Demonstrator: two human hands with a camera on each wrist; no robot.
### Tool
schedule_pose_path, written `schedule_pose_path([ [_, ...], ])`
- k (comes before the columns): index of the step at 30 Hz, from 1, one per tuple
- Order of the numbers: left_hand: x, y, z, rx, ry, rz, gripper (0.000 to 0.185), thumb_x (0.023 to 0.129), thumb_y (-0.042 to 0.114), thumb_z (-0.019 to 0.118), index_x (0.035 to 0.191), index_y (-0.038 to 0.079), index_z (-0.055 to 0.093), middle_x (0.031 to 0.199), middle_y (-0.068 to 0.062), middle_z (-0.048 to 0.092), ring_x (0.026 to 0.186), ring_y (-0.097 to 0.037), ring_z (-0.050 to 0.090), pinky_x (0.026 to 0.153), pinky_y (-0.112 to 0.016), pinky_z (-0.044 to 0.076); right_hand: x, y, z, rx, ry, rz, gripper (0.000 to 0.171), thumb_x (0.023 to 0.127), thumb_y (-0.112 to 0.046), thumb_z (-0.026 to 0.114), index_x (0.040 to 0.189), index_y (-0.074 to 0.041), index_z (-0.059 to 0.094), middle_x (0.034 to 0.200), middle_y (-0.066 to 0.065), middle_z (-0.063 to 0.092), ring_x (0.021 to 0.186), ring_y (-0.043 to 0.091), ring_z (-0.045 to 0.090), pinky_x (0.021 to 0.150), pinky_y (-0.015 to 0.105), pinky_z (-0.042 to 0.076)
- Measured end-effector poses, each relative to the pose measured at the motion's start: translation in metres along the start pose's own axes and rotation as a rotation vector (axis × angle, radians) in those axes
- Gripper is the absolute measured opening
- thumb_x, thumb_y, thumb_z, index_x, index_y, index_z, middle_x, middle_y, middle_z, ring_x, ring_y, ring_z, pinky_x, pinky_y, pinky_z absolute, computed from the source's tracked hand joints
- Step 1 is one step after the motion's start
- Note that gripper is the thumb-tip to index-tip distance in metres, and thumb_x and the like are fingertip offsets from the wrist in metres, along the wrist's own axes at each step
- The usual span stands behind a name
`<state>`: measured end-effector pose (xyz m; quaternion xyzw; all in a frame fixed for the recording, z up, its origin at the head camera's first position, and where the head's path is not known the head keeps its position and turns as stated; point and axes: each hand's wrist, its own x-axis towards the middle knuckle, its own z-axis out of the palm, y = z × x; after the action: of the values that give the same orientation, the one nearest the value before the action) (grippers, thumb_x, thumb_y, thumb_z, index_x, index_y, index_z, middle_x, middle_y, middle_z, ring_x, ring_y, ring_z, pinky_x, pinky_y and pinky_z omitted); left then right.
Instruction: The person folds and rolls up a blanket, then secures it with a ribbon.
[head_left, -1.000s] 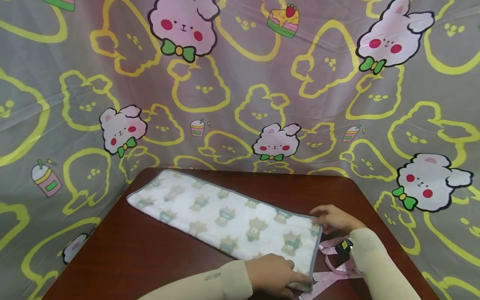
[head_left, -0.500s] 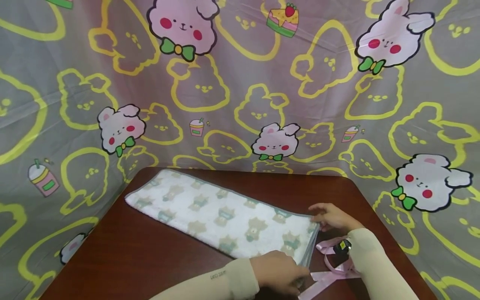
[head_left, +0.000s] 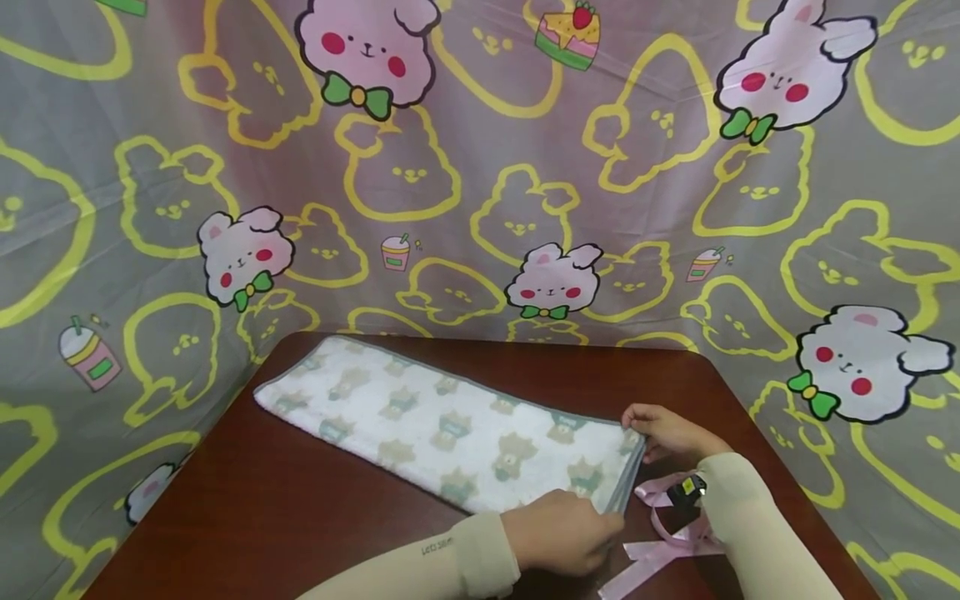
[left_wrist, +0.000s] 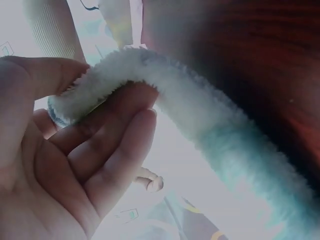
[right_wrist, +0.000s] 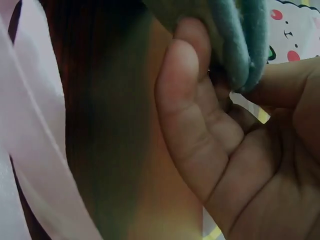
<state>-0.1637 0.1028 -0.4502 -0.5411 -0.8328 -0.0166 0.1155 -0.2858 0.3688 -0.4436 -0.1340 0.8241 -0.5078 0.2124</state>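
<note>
A folded white towel [head_left: 442, 421] printed with bears and edged in grey lies diagonally on the dark wooden table [head_left: 300, 517]. My left hand [head_left: 562, 529] pinches the towel's near right corner, thumb on top and fingers [left_wrist: 107, 125] underneath the fluffy edge [left_wrist: 200, 120]. My right hand [head_left: 663, 432] pinches the far right corner, its fingers [right_wrist: 190, 100] curled under the teal-grey hem [right_wrist: 240, 40]. The right end of the towel is raised a little off the table.
A pink ribbon [head_left: 667, 533] lies on the table beside the towel's right end, under my right wrist, also seen as a pale band [right_wrist: 30, 150]. A cartoon-printed grey cloth [head_left: 480, 167] hangs behind and around the table.
My left hand went from lying on the near corner to pinching it and lifting it slightly. The right hand stayed at the far corner.
</note>
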Motion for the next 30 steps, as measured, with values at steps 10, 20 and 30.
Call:
schedule_pose_path([
  [10, -0.003, 0.000, -0.012, 0.047, 0.093, 0.011, 0.015, 0.087, 0.034, 0.065, 0.084, 0.027, 0.052, 0.050, 0.014, 0.040, 0.041, 0.000, 0.037, 0.038, -0.022, 0.031, -0.004, 0.005, -0.008, -0.058, -0.123, -0.138, 0.031, 0.084, 0.012, 0.047, 0.114, 0.008, 0.056, 0.101, 0.014, 0.062, 0.087, 0.028, 0.063, 0.074, 0.042, 0.055],
  [20, -0.015, -0.004, -0.020, 0.042, 0.169, -0.059, 0.022, 0.092, 0.035, 0.060, 0.084, 0.021, 0.046, 0.049, 0.013, 0.038, 0.038, -0.003, 0.036, 0.037, -0.024, 0.031, -0.002, 0.012, -0.007, -0.166, -0.005, -0.200, 0.018, 0.089, 0.003, 0.062, 0.107, 0.001, 0.063, 0.099, 0.010, 0.061, 0.089, 0.026, 0.061, 0.073, 0.038, 0.055],
  [30, -0.019, -0.009, -0.034, -0.231, 0.101, -0.092, 0.014, 0.101, 0.032, 0.051, 0.102, 0.019, 0.046, 0.059, 0.016, 0.044, 0.050, 0.003, 0.043, 0.049, -0.018, 0.039, 0.003, -0.001, -0.012, 0.027, -0.010, -0.385, 0.027, 0.098, -0.002, 0.054, 0.118, 0.015, 0.057, 0.130, 0.023, 0.056, 0.110, 0.014, 0.061, 0.086, 0.033, 0.052],
])
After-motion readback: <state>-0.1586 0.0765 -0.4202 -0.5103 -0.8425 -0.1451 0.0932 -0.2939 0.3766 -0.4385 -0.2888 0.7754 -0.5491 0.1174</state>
